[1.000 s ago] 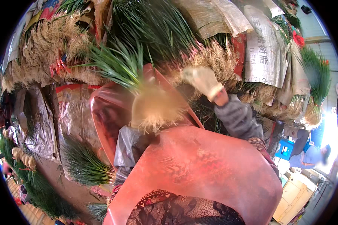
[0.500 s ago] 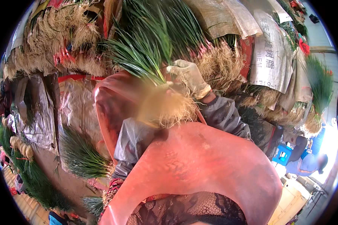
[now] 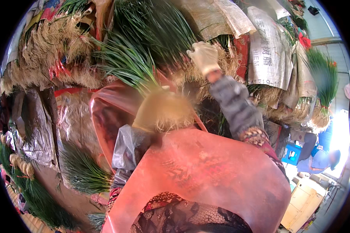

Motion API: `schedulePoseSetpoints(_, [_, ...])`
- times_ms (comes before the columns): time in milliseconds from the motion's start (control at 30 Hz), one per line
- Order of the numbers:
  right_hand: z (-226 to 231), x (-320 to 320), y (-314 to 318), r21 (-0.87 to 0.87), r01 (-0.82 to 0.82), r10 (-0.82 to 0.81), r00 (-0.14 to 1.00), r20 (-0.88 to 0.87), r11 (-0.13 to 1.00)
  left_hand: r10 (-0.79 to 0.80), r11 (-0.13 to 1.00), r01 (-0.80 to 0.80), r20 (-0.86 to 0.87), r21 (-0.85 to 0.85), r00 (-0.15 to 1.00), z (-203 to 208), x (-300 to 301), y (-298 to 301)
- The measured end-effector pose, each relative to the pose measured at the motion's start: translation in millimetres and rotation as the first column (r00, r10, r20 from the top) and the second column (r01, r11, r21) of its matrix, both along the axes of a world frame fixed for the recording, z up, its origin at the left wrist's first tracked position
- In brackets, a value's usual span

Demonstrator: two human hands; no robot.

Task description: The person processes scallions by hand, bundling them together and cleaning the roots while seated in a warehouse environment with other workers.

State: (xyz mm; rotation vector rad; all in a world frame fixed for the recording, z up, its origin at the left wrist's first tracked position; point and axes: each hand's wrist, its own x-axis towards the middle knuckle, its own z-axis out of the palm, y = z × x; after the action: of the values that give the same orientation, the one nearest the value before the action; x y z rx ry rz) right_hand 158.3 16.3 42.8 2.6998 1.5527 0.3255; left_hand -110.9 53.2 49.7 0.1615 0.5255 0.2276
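My left hand (image 3: 149,114), in a tan glove and blurred, is shut on a bundle of long green leaves with pale roots (image 3: 124,64); it holds the bundle up in front of my red apron (image 3: 206,174). A clear plastic sleeve covers that forearm. My right hand (image 3: 204,56), in a pale glove, is raised higher and rests on the rooty ends of the stacked green bundles (image 3: 155,27) piled ahead. Its fingers curl over the roots, but I cannot tell if they grip any.
Woven sacks (image 3: 268,50) cover bundles at the upper right, and one more bundle (image 3: 322,85) sticks out at the far right. Loose green bundles (image 3: 81,171) lie low on the left beside plastic sheeting (image 3: 39,128). A person (image 3: 319,159) crouches at the lower right near a blue stool (image 3: 293,153).
My right hand left the held bundle and rose to the pile behind it. The bundle in my left hand shifted slightly up and right.
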Motion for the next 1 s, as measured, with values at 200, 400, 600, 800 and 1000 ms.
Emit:
schedulePoseSetpoints(200, [27.0, -33.4, -6.2, 0.192, 0.283, 0.136, 0.207, -0.969, 0.94, 0.059, 0.993, -0.057, 0.015, -0.105, 0.998, 17.0, -12.0, 9.5])
schedulePoseSetpoints(400, [-8.8, -106.2, -46.9, 0.574, 0.136, 0.588, -0.119, -0.8, 0.808, 0.021, 0.972, -0.038, -0.075, -0.231, 0.997, 9.9, 1.2, -3.6])
schedulePoseSetpoints(600, [-15.0, -68.9, -30.4, 0.595, 0.033, 0.297, 0.843, -0.448, 0.803, 0.035, 0.994, -0.018, 0.154, -0.11, 0.987, -25.8, -2.0, -1.9])
schedulePoseSetpoints(800, [-46.2, 12.9, 13.7, 0.029, -0.013, 0.011, 0.997, 0.081, 0.999, 0.066, 0.993, -0.061, 0.038, -0.105, 0.997, -1.9, -10.6, -7.5])
schedulePoseSetpoints(1000, [4.7, -20.2, -7.4, 0.381, -0.048, 0.261, 0.805, -0.532, 0.923, -0.006, 0.997, 0.013, 0.089, -0.079, 0.996, 37.0, -16.9, -5.7])
